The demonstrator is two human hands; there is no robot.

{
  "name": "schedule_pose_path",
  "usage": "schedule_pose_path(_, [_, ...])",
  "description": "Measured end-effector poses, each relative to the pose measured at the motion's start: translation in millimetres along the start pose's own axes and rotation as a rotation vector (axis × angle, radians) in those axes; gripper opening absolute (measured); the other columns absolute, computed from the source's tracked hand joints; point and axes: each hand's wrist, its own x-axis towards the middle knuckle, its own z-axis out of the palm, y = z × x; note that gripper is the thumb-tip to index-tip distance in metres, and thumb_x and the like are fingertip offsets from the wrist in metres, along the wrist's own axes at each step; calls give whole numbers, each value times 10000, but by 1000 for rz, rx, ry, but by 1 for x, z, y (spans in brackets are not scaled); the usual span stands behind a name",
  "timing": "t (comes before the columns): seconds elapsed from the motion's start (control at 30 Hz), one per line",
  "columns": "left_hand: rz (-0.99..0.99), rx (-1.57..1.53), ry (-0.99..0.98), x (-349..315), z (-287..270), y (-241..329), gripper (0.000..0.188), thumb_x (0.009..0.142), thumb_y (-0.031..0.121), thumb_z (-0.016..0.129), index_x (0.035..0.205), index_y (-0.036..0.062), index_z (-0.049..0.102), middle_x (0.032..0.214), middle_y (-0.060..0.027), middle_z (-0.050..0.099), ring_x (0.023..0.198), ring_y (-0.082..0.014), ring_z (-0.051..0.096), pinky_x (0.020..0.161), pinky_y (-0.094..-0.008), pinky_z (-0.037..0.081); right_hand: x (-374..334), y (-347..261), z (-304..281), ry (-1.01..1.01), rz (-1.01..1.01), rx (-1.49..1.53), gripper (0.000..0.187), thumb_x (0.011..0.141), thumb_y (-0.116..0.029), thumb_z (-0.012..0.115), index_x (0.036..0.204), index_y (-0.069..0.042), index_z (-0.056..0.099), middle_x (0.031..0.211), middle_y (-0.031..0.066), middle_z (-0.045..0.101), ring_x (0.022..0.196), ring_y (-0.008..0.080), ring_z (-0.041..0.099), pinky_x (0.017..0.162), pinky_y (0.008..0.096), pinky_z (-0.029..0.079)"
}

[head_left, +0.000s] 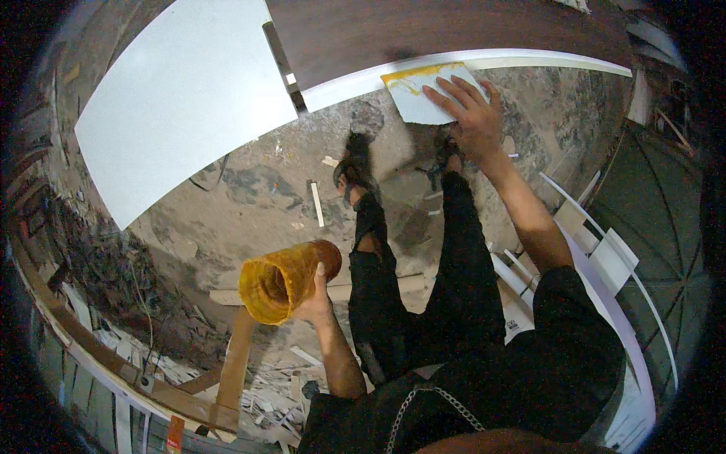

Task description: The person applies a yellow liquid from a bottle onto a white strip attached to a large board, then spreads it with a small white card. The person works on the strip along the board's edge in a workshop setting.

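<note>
My left hand [316, 301] is closed round a container [281, 281] crusted with yellow-orange glue. It is tilted on its side, its open mouth facing left. My right hand [475, 119] grips a flat white scrap of board [423, 97], fingers spread across its upper face. Yellow glue coats the scrap's far edge and streaks its surface. That far edge lies at the white front edge [348, 89] of a large dark brown panel [454, 26]; I cannot tell whether they touch.
A large white panel [189, 106] lies left of the brown one, with a narrow gap between. Offcuts [316, 203] and wood strips litter the dirty floor [265, 170]. White boards [612, 261] lean at the right. A wooden frame [234, 363] stands at the lower left.
</note>
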Motion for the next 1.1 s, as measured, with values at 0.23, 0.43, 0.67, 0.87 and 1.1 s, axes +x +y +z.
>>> schedule_pose_path(0.23, [19, 28, -49, 11, -15, -10, 744, 662, 134, 903, 1253, -99, 517, 1251, -208, 594, 1111, -296, 599, 1001, -461, 461, 1, 3, 12, -49, 18, 16, 728, 697, 52, 565, 1315, -331, 588, 1311, -27, 617, 1219, 192, 563, 1067, 441, 283])
schedule_pose_path(0.43, [91, 227, -112, 19, -23, -15, 700, 657, 125, 904, 1217, -100, 550, 1210, -204, 619, 1088, -300, 610, 998, -465, 463, -5, 14, 8, -118, -24, 0, 724, 696, 35, 580, 1318, -336, 582, 1290, -20, 627, 1196, 197, 573, 1051, 461, 324])
schedule_pose_path(0.67, [60, 65, -61, 15, -20, -16, 1101, 676, 169, 904, 1435, -74, 144, 1447, -246, 352, 1262, -324, 458, 1085, -467, 389, -56, -10, 5, -344, -5, 293, 742, 668, 51, 572, 1319, -306, 587, 1280, 4, 628, 1197, 210, 570, 1068, 507, 305])
schedule_pose_path(0.87, [41, -61, -135, 6, -2, 2, 1116, 687, 127, 890, 1438, -54, 85, 1465, -246, 297, 1296, -321, 425, 1094, -475, 378, -37, -19, -6, -31, -35, 244, 742, 656, 43, 570, 1330, -267, 583, 1321, 12, 602, 1195, 232, 570, 1042, 486, 313])
schedule_pose_path(1.1, [-70, -30, -58, -4, 3, 36, 962, 669, 110, 895, 1377, -81, 272, 1366, -245, 446, 1207, -327, 518, 1030, -469, 449, 0, -47, 14, 104, -39, 159, 639, 741, 6, 570, 1307, -289, 601, 1306, -9, 608, 1182, 215, 576, 1039, 472, 315])
